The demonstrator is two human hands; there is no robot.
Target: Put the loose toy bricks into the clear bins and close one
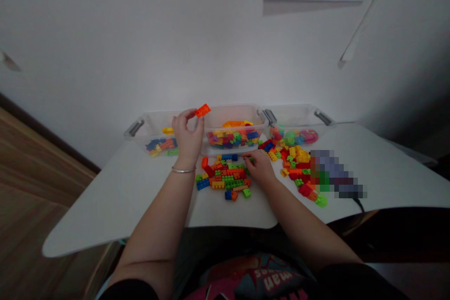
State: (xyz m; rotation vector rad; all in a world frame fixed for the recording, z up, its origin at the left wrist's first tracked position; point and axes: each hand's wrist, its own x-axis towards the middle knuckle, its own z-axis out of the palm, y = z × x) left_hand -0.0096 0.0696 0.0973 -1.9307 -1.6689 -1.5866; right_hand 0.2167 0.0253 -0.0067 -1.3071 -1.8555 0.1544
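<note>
My left hand (188, 136) is raised above the white table (116, 197), pinching an orange brick (203, 110) between thumb and fingers in front of the left clear bin (154, 138). My right hand (258, 165) rests low on the table with fingers curled into the pile of coloured bricks (225, 176); what it grips is hidden. A silver bangle (183, 169) circles my left wrist.
Three clear plastic bins stand along the wall: the middle bin (234, 133) full of mixed bricks, the right bin (298, 126) with round pink and green pieces. More loose bricks (298, 168) spread to the right beside a blurred patch. The table's front edge curves inward.
</note>
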